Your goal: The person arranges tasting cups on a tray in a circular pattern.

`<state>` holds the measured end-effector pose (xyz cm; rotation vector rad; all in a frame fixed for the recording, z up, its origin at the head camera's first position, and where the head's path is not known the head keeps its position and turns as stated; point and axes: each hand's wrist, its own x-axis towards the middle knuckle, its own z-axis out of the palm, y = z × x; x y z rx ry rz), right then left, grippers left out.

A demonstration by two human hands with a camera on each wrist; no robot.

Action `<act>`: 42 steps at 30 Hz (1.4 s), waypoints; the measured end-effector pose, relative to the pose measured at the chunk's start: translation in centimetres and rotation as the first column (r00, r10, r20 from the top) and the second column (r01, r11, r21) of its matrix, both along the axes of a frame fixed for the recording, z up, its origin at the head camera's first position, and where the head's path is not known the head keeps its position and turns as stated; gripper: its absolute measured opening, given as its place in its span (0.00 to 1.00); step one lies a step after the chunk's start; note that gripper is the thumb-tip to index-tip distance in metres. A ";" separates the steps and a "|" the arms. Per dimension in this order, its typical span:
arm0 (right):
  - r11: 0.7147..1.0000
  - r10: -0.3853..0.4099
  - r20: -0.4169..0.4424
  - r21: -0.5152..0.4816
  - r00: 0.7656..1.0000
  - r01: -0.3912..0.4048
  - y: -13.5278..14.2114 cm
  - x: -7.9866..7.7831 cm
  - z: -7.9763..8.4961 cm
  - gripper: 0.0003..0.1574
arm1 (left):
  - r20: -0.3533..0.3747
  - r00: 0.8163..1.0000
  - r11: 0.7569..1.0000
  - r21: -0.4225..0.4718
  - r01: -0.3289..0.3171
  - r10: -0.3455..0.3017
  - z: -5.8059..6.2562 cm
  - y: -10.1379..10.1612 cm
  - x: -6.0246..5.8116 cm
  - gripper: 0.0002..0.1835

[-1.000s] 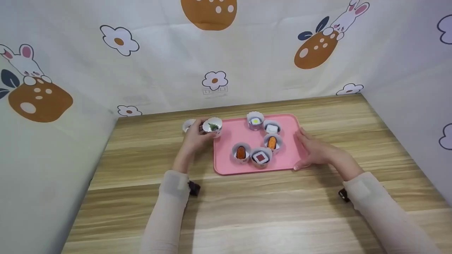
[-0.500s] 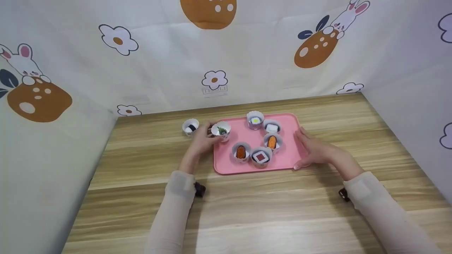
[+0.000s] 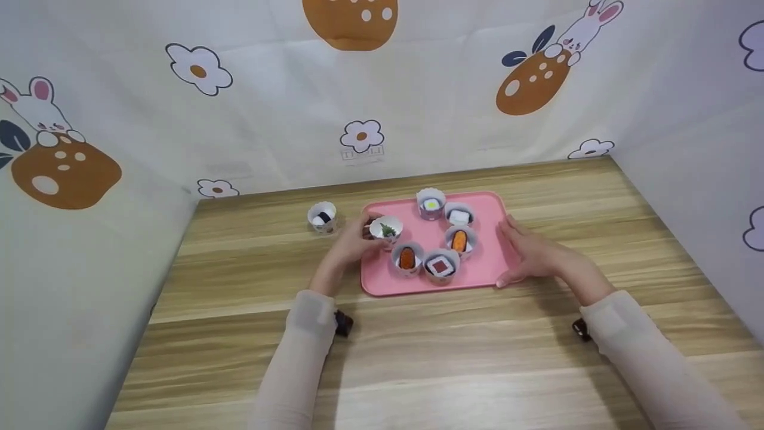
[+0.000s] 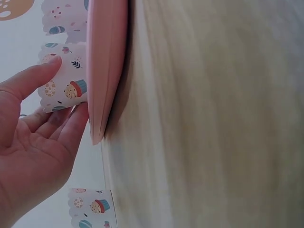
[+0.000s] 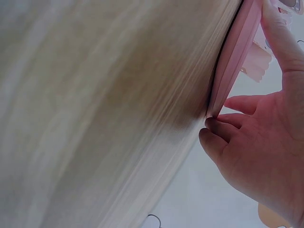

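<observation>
My left hand (image 3: pixel 355 243) pinches a printed paper baking cup (image 4: pixel 67 76) between thumb and fingers. A green leaf-topped piece lies in that cup, which is over the left part of a pink tray (image 3: pixel 381 278). In the left wrist view its base is hidden behind the tray's rim. My right hand (image 3: pixel 531 254) rests along the tray's right edge, its thumb near the front corner and its fingers farther back. Fingertips (image 5: pixel 216 135) touch the rim in the right wrist view. Close to the left hand, a cup with red-orange sushi (image 3: pixel 407 259) stands on the tray.
More cups on the tray hold square sushi (image 3: pixel 441 266), orange sushi (image 3: pixel 459 242), a white piece (image 3: pixel 459 217) and a yellow-centred piece (image 3: pixel 431 205). Another cup with black-banded sushi (image 3: pixel 323 217) stands left of the tray on the wooden table (image 3: pixel 250 269). Printed curtains enclose the table.
My left hand has carried its cup right and nearer to me, from the tray's left edge to over the tray. The banded-sushi cup has come into full view. My right hand stays put.
</observation>
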<state>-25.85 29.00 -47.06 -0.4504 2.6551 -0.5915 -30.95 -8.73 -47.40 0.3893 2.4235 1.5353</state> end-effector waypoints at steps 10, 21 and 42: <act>1.000 0.022 -0.015 -0.014 1.000 -0.022 0.0 0.2 0.2 0.82 | 0.061 0.994 0.996 0.015 0.086 -0.087 -0.3 0.4 0.1 0.29; 1.000 0.018 -0.012 -0.022 1.000 -0.019 -0.1 0.2 0.3 0.82 | 0.077 0.990 0.993 -0.020 0.120 -0.118 -0.1 0.4 0.2 0.30; 1.000 0.009 -0.002 0.005 1.000 -0.009 -0.1 0.1 0.2 0.83 | 0.134 0.984 0.991 0.072 0.109 -0.118 0.1 -1.3 0.0 0.41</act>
